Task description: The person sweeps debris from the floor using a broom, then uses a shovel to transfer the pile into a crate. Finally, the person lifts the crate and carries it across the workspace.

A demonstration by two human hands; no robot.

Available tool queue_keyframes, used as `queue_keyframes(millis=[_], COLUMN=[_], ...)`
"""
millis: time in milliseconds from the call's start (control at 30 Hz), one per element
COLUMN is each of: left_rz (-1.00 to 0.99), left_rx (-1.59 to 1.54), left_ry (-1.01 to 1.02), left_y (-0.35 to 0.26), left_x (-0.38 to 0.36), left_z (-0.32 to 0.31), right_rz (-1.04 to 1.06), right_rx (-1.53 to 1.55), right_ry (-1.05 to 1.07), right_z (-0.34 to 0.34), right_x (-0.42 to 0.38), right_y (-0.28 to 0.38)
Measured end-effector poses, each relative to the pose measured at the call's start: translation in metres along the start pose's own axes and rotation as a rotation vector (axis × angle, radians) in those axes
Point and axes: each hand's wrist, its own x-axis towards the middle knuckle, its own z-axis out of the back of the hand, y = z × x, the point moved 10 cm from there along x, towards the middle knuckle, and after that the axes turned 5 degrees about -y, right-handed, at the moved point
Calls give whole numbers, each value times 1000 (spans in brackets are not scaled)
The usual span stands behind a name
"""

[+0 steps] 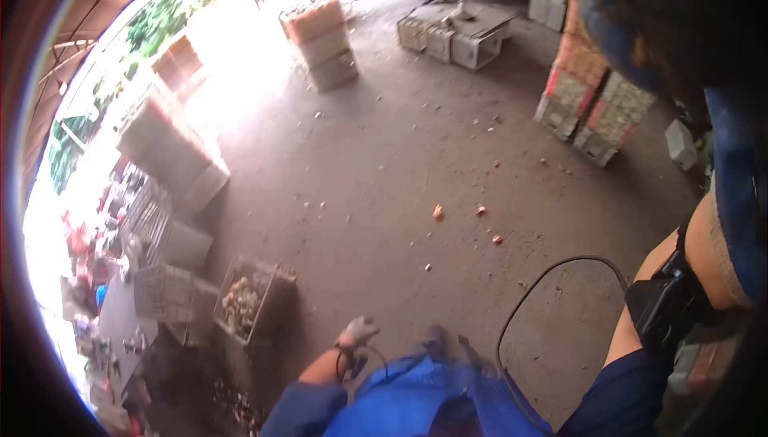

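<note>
My left hand point(358, 330), in a pale glove, hangs low beside the blue clothing point(400, 397), its fingers loosely extended and nothing visible in them. A dark band with a thin cable circles that wrist. Up and to the left of it stands a crate point(280, 297) with pale, rounded pieces point(242, 305) inside. My right arm point(628, 329) is raised along the right side, with a black device point(672, 305) strapped to the forearm. My right hand point(640, 21), in a dark blue glove, is close to the lens at upper right, dark and blurred; its fingers are not distinguishable.
A black cable point(512, 317) loops beside my right arm. Stacked crates stand at left point(172, 149), at the back point(320, 45) and at right point(592, 109). A low platform on crates point(460, 29) is farther back. Small orange-brown bits point(438, 212) dot the floor.
</note>
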Motion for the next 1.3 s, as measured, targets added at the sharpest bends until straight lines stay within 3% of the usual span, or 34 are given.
queue_keyframes(millis=[100, 200, 233, 333, 467, 533, 567, 600, 667, 733, 800, 833, 867, 933, 967, 1067, 1133, 1200, 1300], left_rz=[-139, -80, -156, -105, -80, 6, 64, 234, 199, 321, 287, 458, 269, -119, 310, 194, 430, 411, 128], left_rx=[-49, -89, 68, 45, 47, -32, -32, -10, -159, -73, -6, -324, -102, 339, -37, 12, 13, -136, -156], left_ry=[-16, -27, -35, 57, -21, -109, -33, 91, -15, 7, 234, 152, 189, 252, 145, 184, 208, 40, -19], left_y=[-39, -91, -119, -134, -179, -172, -140, -174, -113, -167, -188, -196, -224, -278, -260, -379, -440, -492, -624], left_x=[73, 101, 118, 189, 255, 282, 315, 303, 365, 359, 386, 399, 425, 468, 487, 565, 620, 705, 814], left_z=[17, 48, 52, 42, 67, 77, 61, 70, 39, 51, 34, 30, 34, 33, 41, 78, 115, 153, 224], right_rz=[-14, -16, 3, 76, 65, -116, -248, -381, -667, -761, -605, -658, -702, -982, -1071, -1257, -1553, -1622, -1842], right_rx=[10, 30, 33, 43, 81, 49, 3, -37, -34, -272, -694, -840, -986, -1015, -1066, -1138, -1238, -1206, -1106], right_ry=[-12, -10, -3, 44, 53, -10, -47, -81, -60, 7, 100, 232, 366, 374, 405, 430, 453, 498, 330], right_z=[2, 5, 11, 14, 44, 70, 86, 102, 120, 141, 158, 162, 169, 195, 210, 284, 328, 376, 418], right_x=[23, 56, 70, 117, 165, 177, 175, 170, 146, 118, 110, 103, 100, 96, 95, 55, 43, 18, 16], right_y=[-34, -78, -91, -129, -219, -306, -364, -422, -539, -644, -719, -758, -793, -858, -886, -973, -990, -1020, -1050])
